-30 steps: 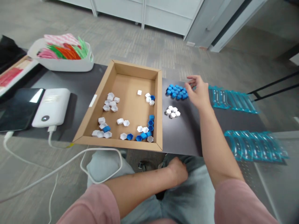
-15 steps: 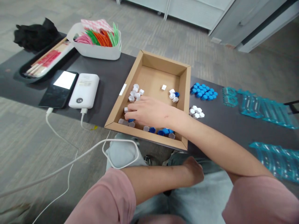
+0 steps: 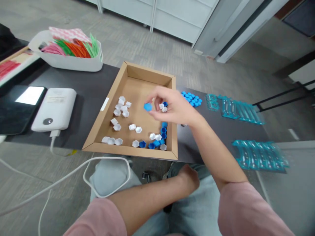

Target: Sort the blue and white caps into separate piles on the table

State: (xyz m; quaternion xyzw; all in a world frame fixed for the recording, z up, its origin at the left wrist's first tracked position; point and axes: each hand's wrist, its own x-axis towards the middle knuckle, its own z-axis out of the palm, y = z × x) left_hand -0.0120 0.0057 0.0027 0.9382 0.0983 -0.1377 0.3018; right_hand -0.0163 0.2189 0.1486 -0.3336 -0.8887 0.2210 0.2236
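My right hand [image 3: 169, 104] is raised over the cardboard tray [image 3: 97, 126], pinching a blue hexagonal cap [image 3: 147, 107] between thumb and fingertips. Inside the tray lie several white hexagonal caps [image 3: 117, 112], mostly toward its left and near sides. More blue caps [image 3: 163, 130] gather in its near right corner, mixed with white ones. My left hand [image 3: 189, 178] rests on my lap below the table edge; its fingers are curled out of sight, so their hold cannot be made out.
Right of the tray is a cluster of blue caps [image 3: 193, 99]. Clear teal plastic pieces [image 3: 242, 110] lie farther right. On the left are a white power bank [image 3: 54, 109] with a cable, a phone [image 3: 21, 108] and a white basket [image 3: 73, 64] of colourful sticks.
My right hand has lifted from the tray's near left part and moved right, now carrying a blue cap. The view has shifted rightward. My left hand stays on my lap.
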